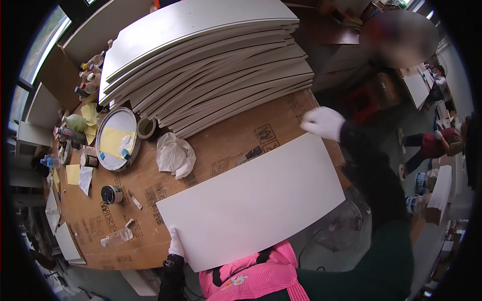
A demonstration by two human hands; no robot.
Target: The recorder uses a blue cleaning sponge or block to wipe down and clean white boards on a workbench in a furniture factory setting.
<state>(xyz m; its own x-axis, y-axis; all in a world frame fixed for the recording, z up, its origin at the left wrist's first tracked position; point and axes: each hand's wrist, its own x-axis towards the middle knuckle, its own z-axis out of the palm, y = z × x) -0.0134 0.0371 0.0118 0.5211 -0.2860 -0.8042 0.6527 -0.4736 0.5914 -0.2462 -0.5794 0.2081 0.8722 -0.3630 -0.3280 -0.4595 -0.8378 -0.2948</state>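
Observation:
A plain white rectangular panel (253, 200) lies at the near edge of the cardboard-covered table, its near side reaching my pink apron. My left hand (175, 242), in a white glove, grips the panel's left end near the close corner. Above the panel's far right corner is my right hand (323, 123), also gloved in white, with its fingers curled in. Whatever those fingers may hold is hidden. Behind the panel rises a tall stack of white panels (201, 60).
Left of the stack stand a round white-lidded tub (118, 138), an open can (146, 128) and a crumpled white cloth (175, 155). A dark-topped jar (111, 194) and a clear bottle (116, 237) are nearer. A floor fan (341, 226) is at right; other people (434, 145) work beyond.

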